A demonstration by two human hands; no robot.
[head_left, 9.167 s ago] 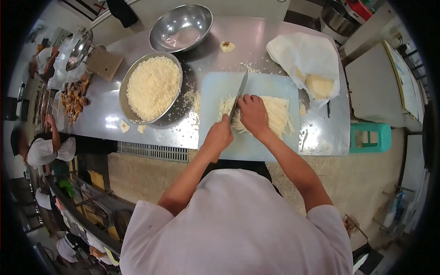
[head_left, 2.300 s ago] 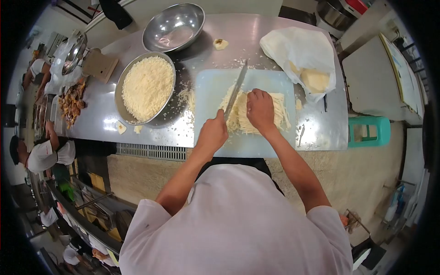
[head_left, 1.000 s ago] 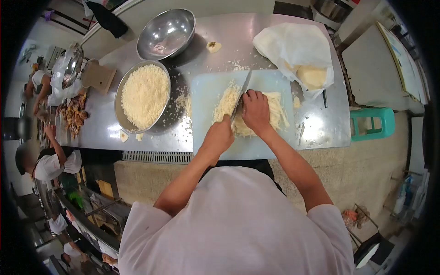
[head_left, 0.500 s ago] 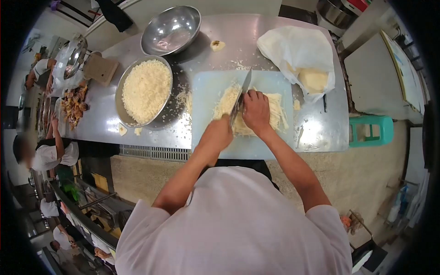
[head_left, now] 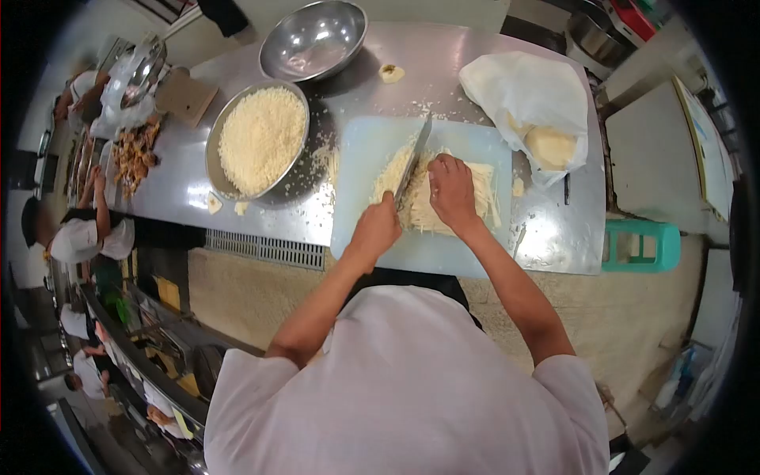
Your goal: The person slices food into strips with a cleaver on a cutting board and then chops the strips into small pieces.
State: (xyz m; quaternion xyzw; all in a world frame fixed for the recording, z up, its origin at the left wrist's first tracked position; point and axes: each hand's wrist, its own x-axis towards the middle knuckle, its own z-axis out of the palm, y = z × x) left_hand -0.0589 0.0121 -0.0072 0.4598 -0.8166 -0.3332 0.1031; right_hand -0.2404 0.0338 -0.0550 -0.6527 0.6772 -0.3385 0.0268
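Observation:
My left hand (head_left: 375,231) is closed round the handle of a kitchen knife (head_left: 416,154), whose broad blade points away from me over the cutting board (head_left: 364,249). Just right of the blade, my right hand (head_left: 454,192) rests with curled fingers on a heap of thin pale vegetable strips (head_left: 483,188). Finely chopped pale bits (head_left: 389,172) lie left of the blade. The kind of vegetable cannot be made out. A metal bowl (head_left: 212,166) heaped with the same-looking chopped bits (head_left: 265,134) stands left of the board.
Behind is an empty steel bowl (head_left: 313,39). A white plastic bag (head_left: 526,87) with a pale chunk (head_left: 550,148) lies at right on the steel table (head_left: 554,245). Browned food pieces (head_left: 136,157) sit at far left, near a co-worker (head_left: 79,237). A green stool (head_left: 643,245) stands right.
The knife and my left hand have shifted slightly relative to the board, and my right hand has moved a little right, away from the blade. The whole view has tilted slightly.

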